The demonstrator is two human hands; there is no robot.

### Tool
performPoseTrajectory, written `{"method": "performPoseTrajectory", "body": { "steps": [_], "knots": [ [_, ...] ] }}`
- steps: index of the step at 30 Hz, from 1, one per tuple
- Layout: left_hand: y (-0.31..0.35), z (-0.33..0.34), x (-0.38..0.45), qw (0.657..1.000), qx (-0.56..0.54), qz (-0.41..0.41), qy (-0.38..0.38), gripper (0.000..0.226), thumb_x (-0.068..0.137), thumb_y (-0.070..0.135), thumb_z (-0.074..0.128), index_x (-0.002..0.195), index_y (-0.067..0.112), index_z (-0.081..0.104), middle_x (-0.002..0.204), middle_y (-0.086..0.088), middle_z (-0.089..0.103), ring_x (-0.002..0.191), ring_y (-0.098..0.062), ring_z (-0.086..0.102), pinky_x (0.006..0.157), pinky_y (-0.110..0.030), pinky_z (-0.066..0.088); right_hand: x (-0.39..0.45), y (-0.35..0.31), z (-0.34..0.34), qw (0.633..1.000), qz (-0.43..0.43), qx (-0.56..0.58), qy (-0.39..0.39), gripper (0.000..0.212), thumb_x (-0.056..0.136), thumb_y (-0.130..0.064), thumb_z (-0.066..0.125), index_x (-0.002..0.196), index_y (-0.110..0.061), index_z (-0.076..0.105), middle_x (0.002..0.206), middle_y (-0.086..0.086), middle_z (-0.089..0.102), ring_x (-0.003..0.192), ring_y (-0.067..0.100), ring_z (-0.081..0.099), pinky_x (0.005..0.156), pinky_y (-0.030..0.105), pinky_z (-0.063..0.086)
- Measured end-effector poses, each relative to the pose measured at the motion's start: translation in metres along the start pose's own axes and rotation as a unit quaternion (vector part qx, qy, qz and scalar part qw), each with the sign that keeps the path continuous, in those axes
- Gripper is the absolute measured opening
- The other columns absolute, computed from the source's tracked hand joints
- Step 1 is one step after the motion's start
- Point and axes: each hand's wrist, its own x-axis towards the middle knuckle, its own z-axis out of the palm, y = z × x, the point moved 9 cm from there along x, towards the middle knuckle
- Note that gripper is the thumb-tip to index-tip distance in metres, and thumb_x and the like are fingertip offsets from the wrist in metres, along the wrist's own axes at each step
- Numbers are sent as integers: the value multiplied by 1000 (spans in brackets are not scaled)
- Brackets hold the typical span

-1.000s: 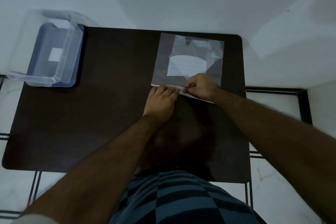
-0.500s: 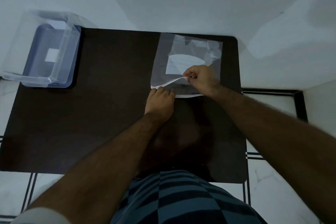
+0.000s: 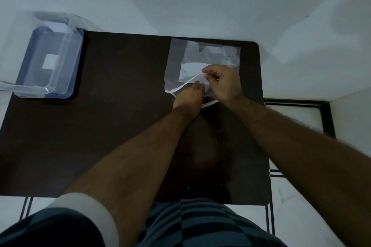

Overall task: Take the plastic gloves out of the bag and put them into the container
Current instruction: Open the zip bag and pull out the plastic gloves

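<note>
A clear plastic bag (image 3: 176, 60) lies flat at the far right of the dark table (image 3: 120, 126), its mouth toward me. Pale folded plastic gloves (image 3: 190, 70) show through it. My right hand (image 3: 222, 82) pinches the upper lip of the bag's mouth and holds it lifted. My left hand (image 3: 189, 96) reaches into the gap, fingers together, with the fingertips just inside the mouth. Whether they touch the gloves is hidden. The clear plastic container (image 3: 48, 60) sits at the table's far left corner.
A white wall runs along the table's far edge. A black metal frame (image 3: 325, 114) stands to the right of the table. The white tiled floor shows below the near edge. The container rests on a bluish lid.
My right hand has lifted the bag's upper lip higher and farther away, widening the mouth. My left hand has slid forward from the bag's near edge into the mouth.
</note>
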Motion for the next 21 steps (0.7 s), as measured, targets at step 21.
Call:
{"method": "performPoseTrajectory", "body": {
  "steps": [21],
  "knots": [
    [10,5,27,999,39,8,23,18,103,24,66,112,10,73,116,-12,71,110,-29,67,87,-41,55,3,3,-22,998,-14,-10,60,24,98,-11,72,121,-8,77,120,8,78,112,19,72,102,30,57]
  ]
}}
